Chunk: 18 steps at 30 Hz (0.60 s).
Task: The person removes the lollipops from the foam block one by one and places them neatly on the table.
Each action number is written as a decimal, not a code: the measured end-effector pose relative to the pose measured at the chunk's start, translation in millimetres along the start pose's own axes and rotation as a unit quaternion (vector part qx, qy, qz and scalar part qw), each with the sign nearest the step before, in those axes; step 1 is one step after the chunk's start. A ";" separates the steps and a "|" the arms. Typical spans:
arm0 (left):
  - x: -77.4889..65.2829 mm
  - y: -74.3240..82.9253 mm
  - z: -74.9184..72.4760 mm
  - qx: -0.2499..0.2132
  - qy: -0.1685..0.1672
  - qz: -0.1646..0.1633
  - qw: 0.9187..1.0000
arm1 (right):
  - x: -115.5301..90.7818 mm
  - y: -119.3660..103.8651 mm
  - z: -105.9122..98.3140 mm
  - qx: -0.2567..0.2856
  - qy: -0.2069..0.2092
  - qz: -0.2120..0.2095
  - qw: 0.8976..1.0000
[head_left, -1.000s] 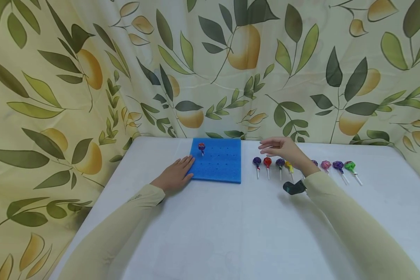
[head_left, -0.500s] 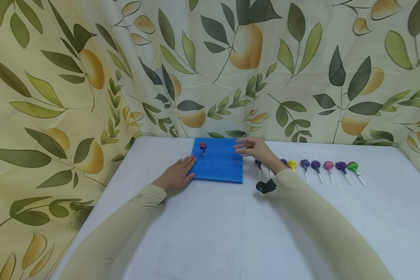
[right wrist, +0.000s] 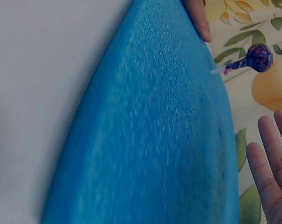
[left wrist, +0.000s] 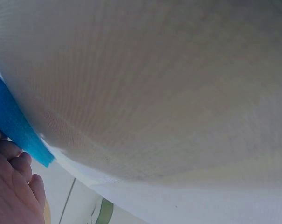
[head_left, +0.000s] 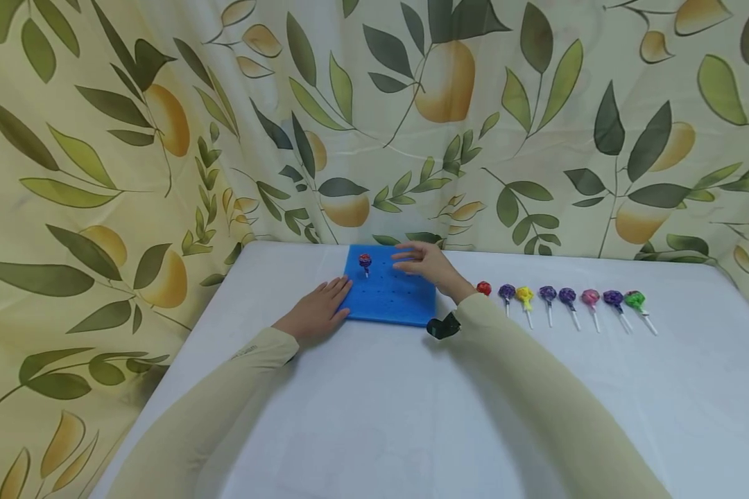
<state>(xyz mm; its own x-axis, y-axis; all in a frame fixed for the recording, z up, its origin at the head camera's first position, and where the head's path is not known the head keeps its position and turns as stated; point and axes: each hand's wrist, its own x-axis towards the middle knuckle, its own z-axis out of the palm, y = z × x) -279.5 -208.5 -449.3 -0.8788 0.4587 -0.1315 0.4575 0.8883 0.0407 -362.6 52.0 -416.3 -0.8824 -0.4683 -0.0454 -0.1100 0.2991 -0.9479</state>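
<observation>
A blue foam board point(head_left: 387, 305) with rows of small holes lies on the table. One red-and-purple wrapped lollipop point(head_left: 365, 261) stands upright in it near the back left; its stick goes into the board in the right wrist view. My left hand point(head_left: 315, 310) rests with outstretched fingers on the board's left edge. Over the back right of the board is my right hand point(head_left: 429, 267), its fingers extended toward the standing lollipop but apart from it. In the right wrist view those fingers point(right wrist: 269, 172) are straight, with nothing seen between them.
To the right of the board lies a row of several wrapped lollipops, among them a red one point(head_left: 483, 287), a yellow one point(head_left: 524, 294), a pink one point(head_left: 590, 296) and a green one point(head_left: 634, 299). A fruit-patterned curtain point(head_left: 449, 138) hangs behind the white table point(head_left: 362, 409).
My right hand has moved left from above the lollipop row to over the blue board. My left hand stays at the board's edge.
</observation>
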 end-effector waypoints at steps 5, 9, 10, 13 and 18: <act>0.4 -0.5 0.4 0.003 -0.005 -0.005 1.000 | 11.0 -0.1 13.8 0.001 0.004 0.003 1.000; 1.0 -0.8 -0.1 0.006 -0.005 -0.003 1.000 | 18.7 0.7 23.8 0.002 0.008 -0.003 1.000; 1.1 -0.6 -0.3 0.006 -0.004 -0.002 1.000 | 20.7 1.4 26.1 -0.001 0.008 -0.005 1.000; 0.6 -0.1 -1.1 0.005 -0.005 -0.002 1.000 | 24.9 1.8 32.6 -0.008 0.007 -0.005 1.000; -1.2 0.1 -2.0 -0.001 -0.001 -0.001 1.000 | 29.6 -1.5 42.4 -0.019 0.013 0.014 1.000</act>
<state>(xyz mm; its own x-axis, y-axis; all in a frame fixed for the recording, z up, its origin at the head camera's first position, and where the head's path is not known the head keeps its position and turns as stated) -278.6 -208.9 -447.1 -0.8792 0.4576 -0.1327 0.4564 0.8888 0.0416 -369.1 2.4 -429.6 -0.8967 -0.4380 -0.0632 -0.1016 0.3426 -0.9340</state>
